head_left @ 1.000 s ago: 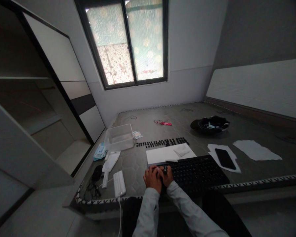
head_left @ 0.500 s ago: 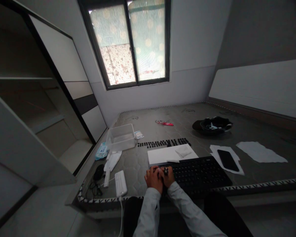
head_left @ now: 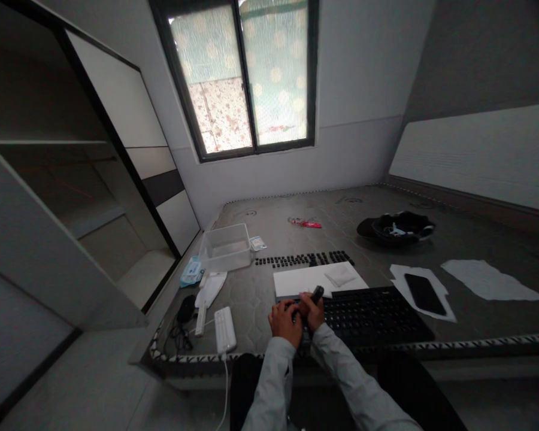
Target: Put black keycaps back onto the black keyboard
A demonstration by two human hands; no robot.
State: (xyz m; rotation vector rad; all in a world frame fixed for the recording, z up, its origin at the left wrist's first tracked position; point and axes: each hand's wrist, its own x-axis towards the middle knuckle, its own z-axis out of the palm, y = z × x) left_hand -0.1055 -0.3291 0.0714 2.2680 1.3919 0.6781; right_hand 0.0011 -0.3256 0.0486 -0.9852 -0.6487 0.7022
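Observation:
A black keyboard (head_left: 377, 312) lies along the front edge of the mattress. Its left end is under my hands, and the keys there are mostly hidden. My left hand (head_left: 285, 322) is curled over that left end, fingers bent. Close against it, my right hand (head_left: 312, 311) is closed around a short black tool (head_left: 317, 293), whose thick end sticks up; its lower end is hidden. Behind the keyboard is a white sheet (head_left: 303, 279) with a crumpled tissue (head_left: 340, 275) on it. Rows of loose black keycaps (head_left: 287, 261) lie beyond the sheet.
Left of my hands are a white power strip (head_left: 225, 330), a black mouse (head_left: 186, 308) with its cable, and a clear plastic box (head_left: 226, 250). Rightward lie a phone (head_left: 424, 294) on paper, another paper sheet (head_left: 491, 280), and a black cap (head_left: 396, 229).
The black tool in my right hand now stands higher and shows more of its end. My hands remain together at the keyboard's left end. The whole view has shifted slightly.

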